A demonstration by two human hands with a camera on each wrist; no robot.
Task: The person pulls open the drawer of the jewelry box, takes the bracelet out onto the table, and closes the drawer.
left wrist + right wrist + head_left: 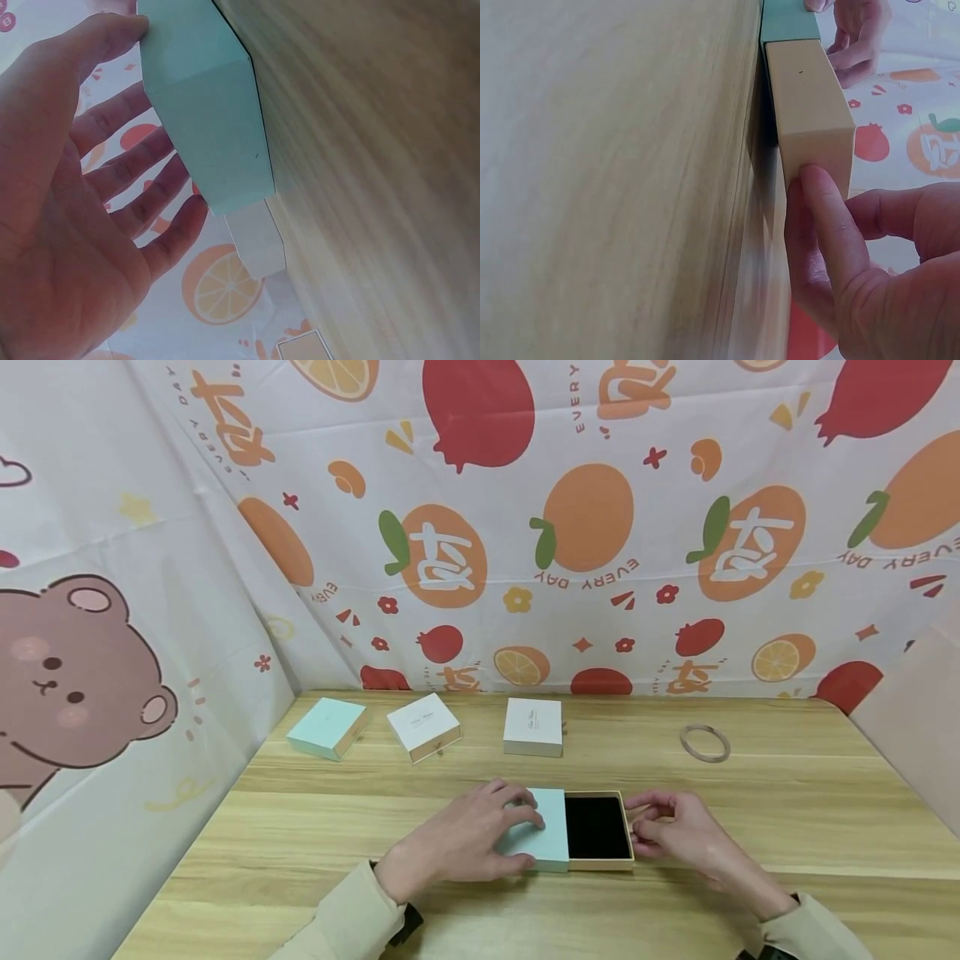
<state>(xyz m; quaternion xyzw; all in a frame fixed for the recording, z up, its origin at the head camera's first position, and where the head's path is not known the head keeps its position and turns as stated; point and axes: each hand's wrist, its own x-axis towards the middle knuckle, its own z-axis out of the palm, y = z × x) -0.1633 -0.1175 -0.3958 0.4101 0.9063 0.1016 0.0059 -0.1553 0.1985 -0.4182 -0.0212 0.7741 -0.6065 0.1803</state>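
A mint-green slide-out gift box (552, 831) lies on the table, its black-lined drawer (597, 827) drawn partway out toward the right. My left hand (480, 831) rests on the sleeve. Its fingers are spread across the top, and the thumb is at the near edge, as the left wrist view also shows. At the drawer's outer end is my right hand (686, 831). Its bent thumb and fingers pinch there; in the right wrist view a fingertip (816, 176) presses low on the beige end face (829, 157). Whatever lies between these fingertips is hidden.
Along the back of the table sit another mint box (327, 727), a white box (424, 725) and a second white box (533, 725). A thin brownish ring-shaped bangle (705, 743) lies at the back right. Fruit-printed cloth (592, 643) hangs behind the table.
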